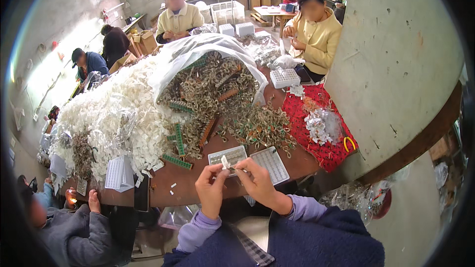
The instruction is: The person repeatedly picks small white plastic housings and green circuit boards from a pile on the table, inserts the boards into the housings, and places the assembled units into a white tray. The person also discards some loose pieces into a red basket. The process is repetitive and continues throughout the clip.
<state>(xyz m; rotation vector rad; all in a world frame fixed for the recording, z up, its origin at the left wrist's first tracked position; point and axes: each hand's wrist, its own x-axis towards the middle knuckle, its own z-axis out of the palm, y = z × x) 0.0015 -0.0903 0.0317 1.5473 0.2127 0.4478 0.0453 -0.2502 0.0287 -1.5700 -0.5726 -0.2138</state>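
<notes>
My left hand [212, 185] pinches a small white tab [225, 161] upright between thumb and fingers. Close against it, my right hand [257, 182] is closed on a small dark metal piece, partly hidden by the fingertips. Just beyond my hands lies a white tray with rows of small compartments [217, 157]. A second white compartment tray [279, 172] sits to its right, beside my right hand. Farther back, a loose heap of metal clasps [260, 126] spreads over the brown table [173, 180].
A white sack [168, 52] spills more clasps and green and orange strips. White tabs [109, 99] are heaped at left. Yellow-handled pliers [349, 144] lie on red cloth [321, 158]. A co-worker [89, 237] sits at left; others work across the table. A wall stands right.
</notes>
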